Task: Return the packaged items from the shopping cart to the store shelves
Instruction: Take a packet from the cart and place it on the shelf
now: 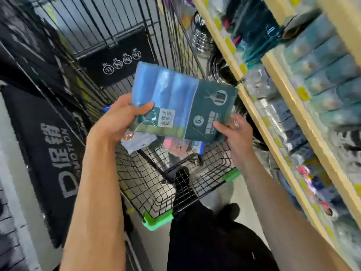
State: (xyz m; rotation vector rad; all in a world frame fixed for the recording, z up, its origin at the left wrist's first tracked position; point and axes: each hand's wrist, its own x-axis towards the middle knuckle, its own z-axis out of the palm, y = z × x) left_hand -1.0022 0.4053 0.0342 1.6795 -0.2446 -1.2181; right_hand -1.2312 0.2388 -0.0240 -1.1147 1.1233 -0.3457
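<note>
Our two bare forearms rise from the bottom of the frame, and between them we see dark trousers and a black shoe on the floor. Our left hand grips the lower left corner of a flat blue and dark green package, with the thumb curled over its front. Our right hand holds the lower right corner of the same package, the thumb lying on the front and the fingers behind it. We hold the package in the middle of the frame, above the black wire shopping cart, which has green plastic corners. On the package we read a white label with Chinese characters and a circle with the number "6"; the smaller print is too blurred for us. Inside the cart, under the package, lie a pink packet and a pale grey one. At the right side of the frame run wooden store shelves with yellow price tags, full of blurred goods. At the lower left a black banner shows white Chinese characters and the letters "MOTION". Behind the cart, a black sign carries four round white icons.
</note>
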